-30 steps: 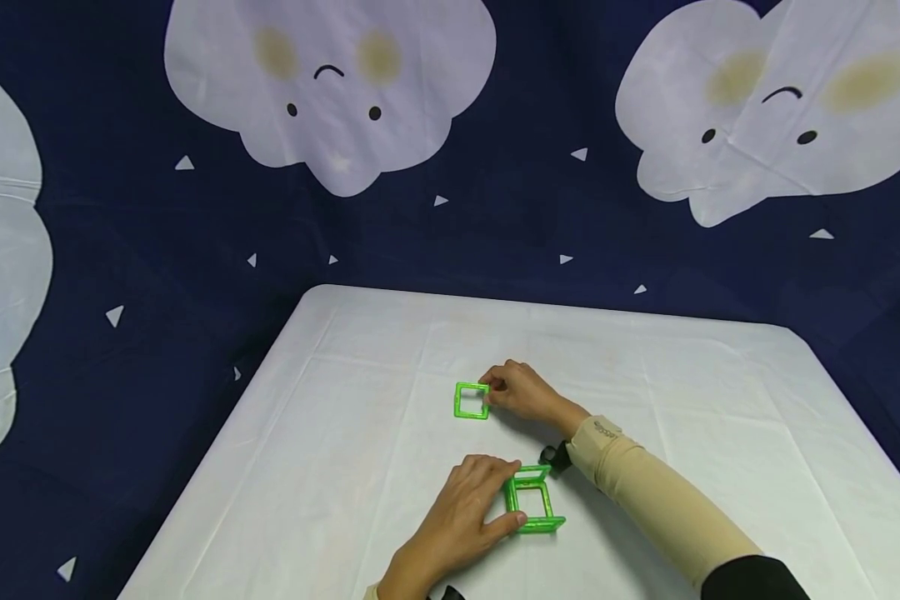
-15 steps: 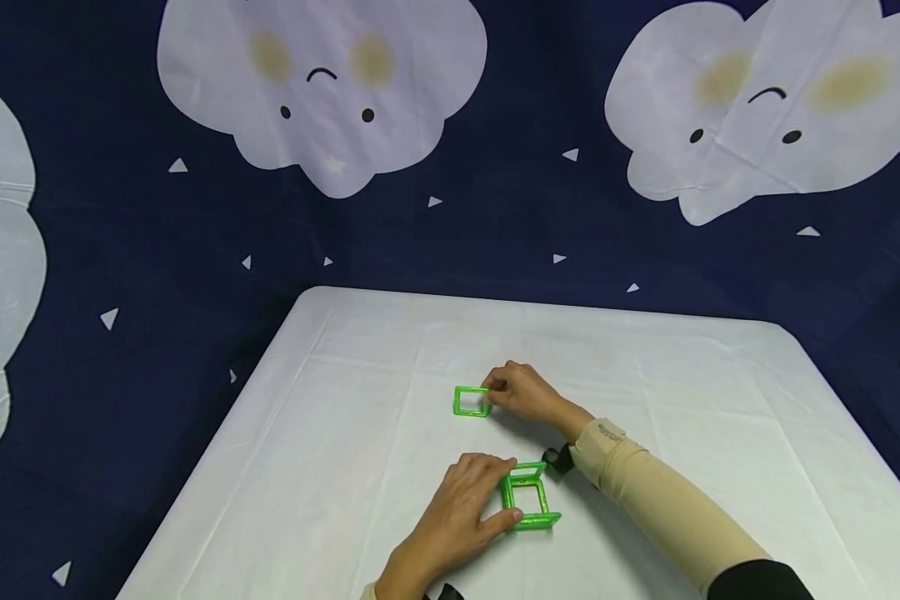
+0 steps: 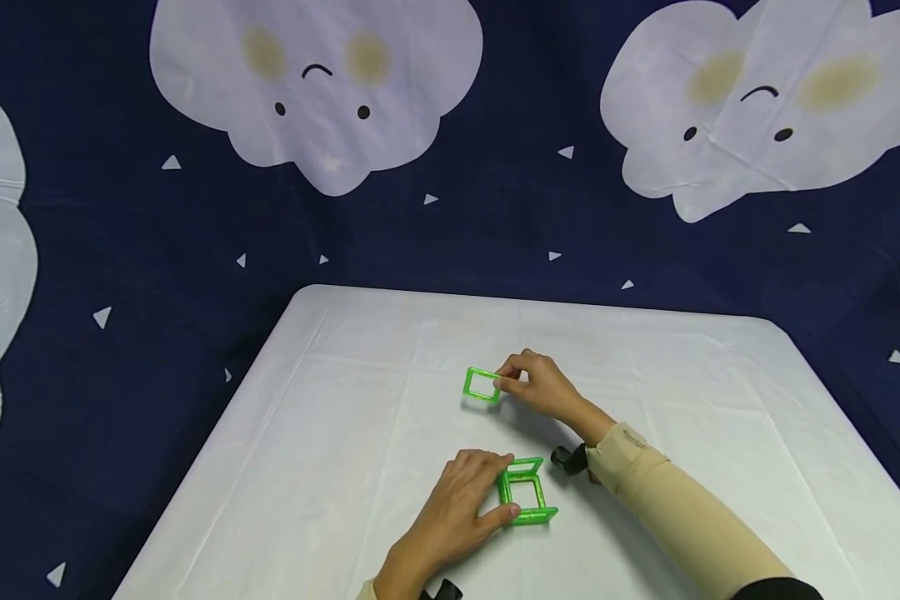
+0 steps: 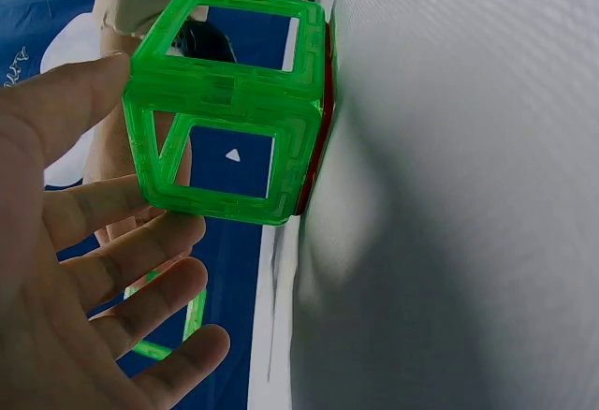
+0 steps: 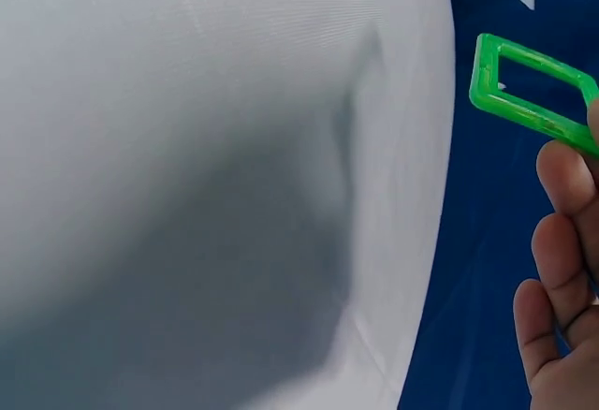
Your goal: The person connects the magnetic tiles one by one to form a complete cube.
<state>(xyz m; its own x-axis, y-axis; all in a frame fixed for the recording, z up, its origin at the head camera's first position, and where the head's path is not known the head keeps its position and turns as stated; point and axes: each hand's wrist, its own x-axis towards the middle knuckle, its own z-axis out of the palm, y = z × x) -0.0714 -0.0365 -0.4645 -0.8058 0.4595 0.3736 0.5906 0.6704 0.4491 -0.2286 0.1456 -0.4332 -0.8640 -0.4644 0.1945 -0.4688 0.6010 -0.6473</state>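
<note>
My left hand (image 3: 450, 512) grips a small structure of green magnetic tiles (image 3: 534, 517) on the white table, with thumb and index finger at its left side. The left wrist view shows square frames of that structure (image 4: 220, 96) joined at their edges, with a red piece (image 4: 320, 153) along the table side. The other fingers are spread away from it. Farther back, my right hand (image 3: 543, 387) pinches a single green square magnetic tile (image 3: 481, 397) by its right edge. This tile is tilted above the table, its shadow below. In the right wrist view, the tile (image 5: 533, 118) is partly cut off.
The white-covered table (image 3: 330, 467) has rounded far corners. Behind it hangs a dark blue cloth (image 3: 390, 242) printed with white clouds and small triangles. A black wrist camera (image 3: 570, 460) on the right wrist sits close to the tile structure.
My right hand has lifted the single tile off the table and moved it slightly right, tilting it. My left hand keeps its grip on the structure. The head view has shifted a little.
</note>
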